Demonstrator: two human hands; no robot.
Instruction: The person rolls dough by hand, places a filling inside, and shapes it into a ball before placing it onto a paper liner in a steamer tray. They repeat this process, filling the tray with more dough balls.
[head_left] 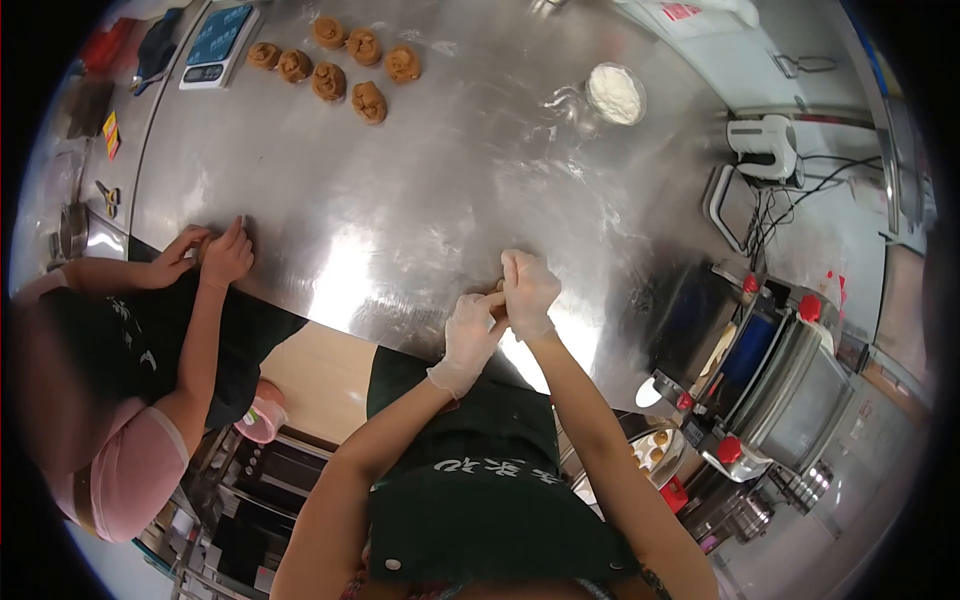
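My left hand (468, 338) and my right hand (531, 292) wear clear plastic gloves and meet over the near edge of the steel table. Between their closed fingers a small bit of brown dough (498, 309) shows; the gloves hide most of it. Farther off on the table sit several brown dough lumps (329, 81), the same colour as the piece in my hands. A round bowl of white flour (615, 94) stands at the far right, with flour smears around it.
A co-worker's hands (212, 255) work at the table edge on the left. Beyond them lie a kitchen scale (216, 47) and scissors (108, 198). A white hand mixer (765, 150) with cables and a dough-rolling machine (780, 380) stand on the right.
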